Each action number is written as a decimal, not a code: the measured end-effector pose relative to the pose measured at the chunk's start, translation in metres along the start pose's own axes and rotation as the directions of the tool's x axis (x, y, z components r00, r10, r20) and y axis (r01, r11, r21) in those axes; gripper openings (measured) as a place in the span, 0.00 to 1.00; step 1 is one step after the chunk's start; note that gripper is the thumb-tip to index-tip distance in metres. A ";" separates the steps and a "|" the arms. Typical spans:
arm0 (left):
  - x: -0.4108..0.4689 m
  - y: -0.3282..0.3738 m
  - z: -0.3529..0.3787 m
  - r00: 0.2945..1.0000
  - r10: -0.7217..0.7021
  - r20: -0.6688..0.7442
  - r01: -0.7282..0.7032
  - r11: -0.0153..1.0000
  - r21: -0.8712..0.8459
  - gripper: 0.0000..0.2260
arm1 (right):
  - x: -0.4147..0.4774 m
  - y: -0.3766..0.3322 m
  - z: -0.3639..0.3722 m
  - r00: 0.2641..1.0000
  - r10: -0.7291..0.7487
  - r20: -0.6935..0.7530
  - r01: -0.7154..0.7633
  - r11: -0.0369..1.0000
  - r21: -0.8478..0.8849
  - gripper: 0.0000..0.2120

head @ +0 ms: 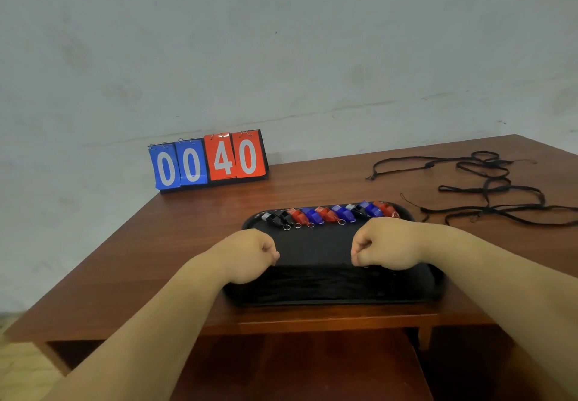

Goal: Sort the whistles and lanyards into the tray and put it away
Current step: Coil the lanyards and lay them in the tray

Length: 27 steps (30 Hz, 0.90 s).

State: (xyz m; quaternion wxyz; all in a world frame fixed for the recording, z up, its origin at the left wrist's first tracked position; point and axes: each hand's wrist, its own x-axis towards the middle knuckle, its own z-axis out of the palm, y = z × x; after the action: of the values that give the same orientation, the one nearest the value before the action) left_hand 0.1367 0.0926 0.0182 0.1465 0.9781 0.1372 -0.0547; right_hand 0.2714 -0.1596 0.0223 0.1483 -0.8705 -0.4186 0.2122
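We are seeing a smooth, faintly glossy wooden bench [187,244], a black plastic tray [312,244] with shiny rim, glossy plastic whistles [325,214] with metal rings [286,228], and matt woven cord lanyards [487,189].

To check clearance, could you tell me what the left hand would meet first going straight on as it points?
Probably the row of whistles along the far edge of the tray, after crossing bare tray floor; how high the left hand is above the floor is unclear.
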 end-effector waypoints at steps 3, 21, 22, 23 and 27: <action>-0.003 0.005 0.001 1.000 0.002 -0.005 -0.002 0.999 0.046 0.12 | -0.003 -0.004 -0.001 1.000 0.008 0.014 -0.007 0.998 -0.066 0.09; 0.031 0.098 0.005 0.979 0.194 -0.067 -0.194 0.981 0.011 0.13 | -0.044 0.090 -0.043 0.924 0.040 -0.381 -0.085 0.991 -0.101 0.12; 0.038 0.111 0.007 0.973 0.216 -0.077 -0.217 0.976 -0.006 0.14 | -0.048 0.103 -0.048 0.911 0.071 -0.407 -0.111 0.991 -0.075 0.13; 0.044 0.124 0.009 0.967 0.238 -0.089 -0.240 0.971 -0.017 0.14 | -0.052 0.116 -0.052 0.896 0.094 -0.435 -0.129 0.990 -0.053 0.14; 0.067 0.177 0.017 0.934 0.340 -0.113 -0.344 0.939 -0.018 0.17 | -0.064 0.159 -0.050 0.825 0.174 -0.538 -0.194 0.981 0.021 0.20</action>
State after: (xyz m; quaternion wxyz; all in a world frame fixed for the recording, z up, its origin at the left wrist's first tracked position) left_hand 0.2497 -0.0582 0.0401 0.1643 0.9857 -0.0263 0.0270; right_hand 0.3661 -0.3106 0.0120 0.2234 -0.9337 -0.2779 -0.0341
